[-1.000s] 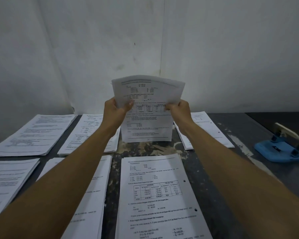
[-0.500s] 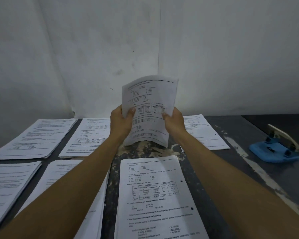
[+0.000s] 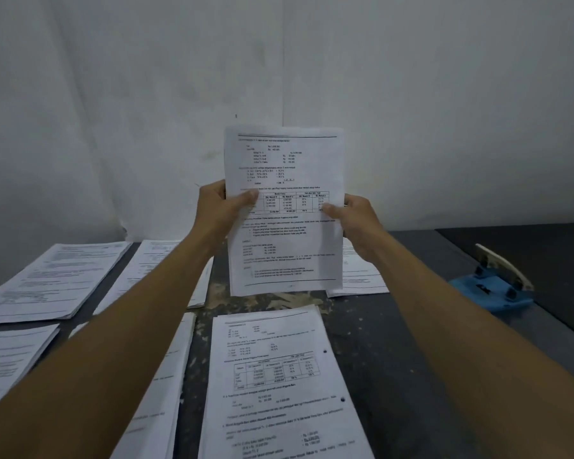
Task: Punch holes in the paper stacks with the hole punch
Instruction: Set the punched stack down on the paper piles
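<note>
I hold a stack of printed paper (image 3: 284,246) upright above the middle of the table, its bottom edge just over the tabletop. My left hand (image 3: 221,210) grips its left edge with the thumb on the front. My right hand (image 3: 355,223) grips its right edge the same way. The blue hole punch (image 3: 492,286) with a pale lever sits at the right, well away from both hands. In front of me lies a punched stack (image 3: 279,385) with two holes along its right edge.
Several more paper stacks lie on the dark, paint-worn table (image 3: 395,342): two at the back left (image 3: 53,279), two at the near left (image 3: 10,356), one behind my right hand (image 3: 362,276). A white wall stands close behind the table.
The stack I hold has gone from bent and narrowed to flat and upright, facing me. The view has shifted slightly, and both hands still grip its side edges.
</note>
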Available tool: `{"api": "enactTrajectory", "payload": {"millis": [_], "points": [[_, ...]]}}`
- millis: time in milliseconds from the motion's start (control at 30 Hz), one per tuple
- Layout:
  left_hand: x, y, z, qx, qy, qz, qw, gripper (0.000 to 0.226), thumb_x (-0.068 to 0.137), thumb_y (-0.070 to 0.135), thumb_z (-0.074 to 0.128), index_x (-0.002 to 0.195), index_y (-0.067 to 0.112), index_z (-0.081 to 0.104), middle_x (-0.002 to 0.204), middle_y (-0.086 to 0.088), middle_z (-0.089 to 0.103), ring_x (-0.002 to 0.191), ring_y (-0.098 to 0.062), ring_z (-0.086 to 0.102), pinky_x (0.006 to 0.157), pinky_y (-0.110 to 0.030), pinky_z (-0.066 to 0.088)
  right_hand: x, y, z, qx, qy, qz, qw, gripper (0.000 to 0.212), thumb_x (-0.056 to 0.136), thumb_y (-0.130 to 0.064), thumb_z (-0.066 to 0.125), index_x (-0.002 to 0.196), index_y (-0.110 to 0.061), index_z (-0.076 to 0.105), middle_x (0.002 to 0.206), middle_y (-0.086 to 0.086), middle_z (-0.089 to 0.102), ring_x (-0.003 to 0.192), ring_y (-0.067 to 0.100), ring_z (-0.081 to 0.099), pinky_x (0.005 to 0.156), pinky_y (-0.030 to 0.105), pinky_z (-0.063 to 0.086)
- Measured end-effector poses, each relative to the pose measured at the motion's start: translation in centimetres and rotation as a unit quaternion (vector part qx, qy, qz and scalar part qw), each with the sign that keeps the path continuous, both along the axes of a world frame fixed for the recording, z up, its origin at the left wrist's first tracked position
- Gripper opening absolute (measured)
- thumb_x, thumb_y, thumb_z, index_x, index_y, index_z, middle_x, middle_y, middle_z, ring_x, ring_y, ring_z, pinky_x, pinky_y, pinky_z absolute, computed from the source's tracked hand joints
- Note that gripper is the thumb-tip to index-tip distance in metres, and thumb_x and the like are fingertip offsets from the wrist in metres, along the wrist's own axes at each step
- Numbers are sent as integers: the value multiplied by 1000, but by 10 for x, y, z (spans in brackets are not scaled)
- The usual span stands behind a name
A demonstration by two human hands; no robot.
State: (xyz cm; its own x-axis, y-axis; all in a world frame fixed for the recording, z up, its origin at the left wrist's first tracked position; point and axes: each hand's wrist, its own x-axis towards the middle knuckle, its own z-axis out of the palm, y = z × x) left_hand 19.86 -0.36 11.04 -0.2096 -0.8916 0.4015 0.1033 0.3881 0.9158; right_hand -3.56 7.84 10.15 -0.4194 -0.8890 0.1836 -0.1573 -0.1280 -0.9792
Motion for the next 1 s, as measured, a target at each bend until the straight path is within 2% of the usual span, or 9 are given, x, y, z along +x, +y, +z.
{"api": "enactTrajectory", "payload": {"millis": [100, 200, 333, 433, 567, 733, 867, 967, 1000], "points": [[-16, 7, -3, 23, 14, -35, 999, 24, 86, 14, 77, 110, 13, 72, 105, -4, 77, 86, -20, 76, 70, -33, 62, -17, 14, 2, 8, -17, 11, 1000, 16, 95, -13, 64, 110, -16, 71, 108, 1, 75, 101, 24, 70, 88, 44, 58], [-33, 16, -8, 18, 6, -56, 998, 32, 90, 14, 73, 120, 8, 66, 111, -6, 75, 92, -23, 76, 75, -38, 62, -38, 25, 1, 21, -29, 13, 999, 14, 94, -11, 65, 103, -18, 72, 108, 1, 75, 101, 23, 71, 88, 42, 58], [-61, 27, -15, 11, -6, -82, 997, 30, 92, 13, 71, 121, 9, 67, 111, -4, 75, 93, -21, 75, 77, -37, 62, -68, 40, 0, 49, -53, 1, 997, 20, 93, -9, 65, 113, -7, 70, 109, 6, 75, 103, 29, 70, 92, 47, 56], [-84, 34, -24, 17, -22, -73, 997, 28, 92, 13, 70, 120, 8, 68, 106, -2, 76, 88, -18, 76, 74, -35, 63, -87, 52, -1, 64, -52, -19, 996, 22, 89, -7, 70, 111, -6, 70, 108, 8, 75, 93, 27, 73, 82, 42, 60], [-118, 40, -39, 23, -47, -46, 998, 25, 95, 15, 68, 119, 8, 67, 101, 2, 74, 79, -10, 75, 62, -22, 60, -114, 69, -6, 81, -2, -79, 994, 17, 86, -10, 75, 101, -7, 69, 98, 7, 76, 83, 22, 73, 69, 35, 62], [-158, 45, -62, 71, -55, -59, 994, 19, 96, 17, 66, 115, 15, 66, 99, 4, 75, 79, -12, 75, 62, -24, 60, -153, 84, -9, 83, 48, -133, 986, 17, 88, -5, 69, 104, -2, 67, 95, 14, 73, 78, 23, 72, 63, 31, 62], [-191, 49, -81, 106, -62, -71, 990, 10, 96, 17, 66, 103, 23, 68, 95, 8, 75, 80, -12, 75, 66, -30, 62, -188, 88, -16, 70, 112, -203, 970, 17, 87, 0, 67, 102, -6, 68, 95, 13, 72, 80, 22, 72, 70, 32, 62], [-216, 53, -95, 120, -77, -79, 987, 12, 97, 16, 64, 107, 22, 67, 97, 8, 74, 84, -14, 74, 66, -29, 60, -215, 91, -22, 53, 231, -271, 933, 16, 87, -4, 65, 98, -13, 71, 92, 0, 70, 80, 9, 65, 65, 13, 49], [-224, 54, -99, 121, -84, -80, 986, 15, 97, 15, 64, 111, 21, 66, 96, 9, 73, 84, -14, 74, 65, -27, 60, -223, 93, -24, 42, 254, -287, 923, 16, 87, -3, 63, 97, -14, 71, 91, -2, 69, 79, 7, 63, 65, 11, 46]]}}
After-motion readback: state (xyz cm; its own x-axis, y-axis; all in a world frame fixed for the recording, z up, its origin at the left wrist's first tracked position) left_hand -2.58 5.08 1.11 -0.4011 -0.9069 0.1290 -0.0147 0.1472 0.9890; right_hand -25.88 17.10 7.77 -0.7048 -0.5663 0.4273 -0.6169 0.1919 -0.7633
